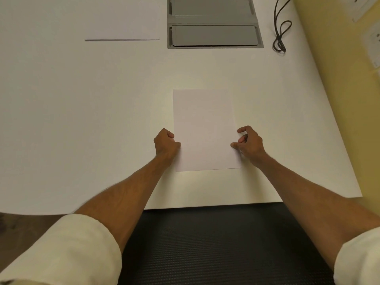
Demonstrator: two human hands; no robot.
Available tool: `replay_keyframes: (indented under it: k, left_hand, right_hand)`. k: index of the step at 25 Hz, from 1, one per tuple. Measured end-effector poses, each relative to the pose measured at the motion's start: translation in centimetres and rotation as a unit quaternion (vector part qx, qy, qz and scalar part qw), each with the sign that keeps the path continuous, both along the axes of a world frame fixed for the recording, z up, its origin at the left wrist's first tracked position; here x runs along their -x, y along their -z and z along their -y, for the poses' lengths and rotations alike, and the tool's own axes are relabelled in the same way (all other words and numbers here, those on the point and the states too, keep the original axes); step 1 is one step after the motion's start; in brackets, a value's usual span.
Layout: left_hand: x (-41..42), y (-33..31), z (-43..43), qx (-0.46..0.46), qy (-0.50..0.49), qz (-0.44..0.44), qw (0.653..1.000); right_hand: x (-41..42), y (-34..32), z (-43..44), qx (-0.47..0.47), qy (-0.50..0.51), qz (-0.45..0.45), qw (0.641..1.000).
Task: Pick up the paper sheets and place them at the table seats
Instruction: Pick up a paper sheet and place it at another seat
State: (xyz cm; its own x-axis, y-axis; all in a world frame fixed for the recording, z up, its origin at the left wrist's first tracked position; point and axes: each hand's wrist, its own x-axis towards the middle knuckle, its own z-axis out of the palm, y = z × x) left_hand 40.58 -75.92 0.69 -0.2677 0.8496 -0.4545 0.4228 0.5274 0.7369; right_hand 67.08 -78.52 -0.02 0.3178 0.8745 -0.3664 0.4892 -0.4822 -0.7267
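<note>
Across the white table [82, 120], near its front edge, a paper sheet [203, 128] is lying flat in portrait, squared to the person and just beyond a dark seat back [216, 243], so this looks like the placing step at one seat, nearly finished. A second sheet [123, 21] is lying well apart at the far left, beside a grey cable hatch [213, 21]. Judging from this, the next move is calling for letting go without dragging the sheet askew, then turning to the remaining sheets. The left hand [165, 144] is curling almost into a fist, its fingers [177, 144] pinching the sheet's left edge. The right hand [249, 144] is looser, its fingers [234, 145] touching the right edge; whether it is gripping or only steadying is unclear.
</note>
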Motion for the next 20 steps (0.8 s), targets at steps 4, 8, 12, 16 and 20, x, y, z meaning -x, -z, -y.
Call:
replay_keyframes:
  k: [4, 8, 12, 16, 20]
  left_hand:
    - [0.1, 0.1, 0.0, 0.001, 0.004, 0.000, 1.000]
    - [0.2, 0.0, -0.2, 0.007, 0.001, 0.013, 1.000]
    - [0.5, -0.4, -0.3, 0.022, -0.004, 0.018, 1.000]
    - [1.2, -2.1, -0.7, -0.033, 0.041, -0.062, 0.997]
    - [1.1, -7.3, -1.5, -0.116, 0.114, -0.147, 0.976]
  right_hand:
    - [0.1, -0.1, 0.1, 0.004, 0.004, -0.004, 1.000]
    - [0.1, -0.4, 0.1, 0.008, 0.008, -0.006, 1.000]
    - [0.0, -0.7, 0.2, 0.020, 0.023, -0.006, 1.000]
    - [-0.2, -2.6, -0.1, 0.018, 0.051, 0.048, 0.997]
    - [0.6, -7.7, 0.2, -0.008, 0.021, 0.122, 0.992]
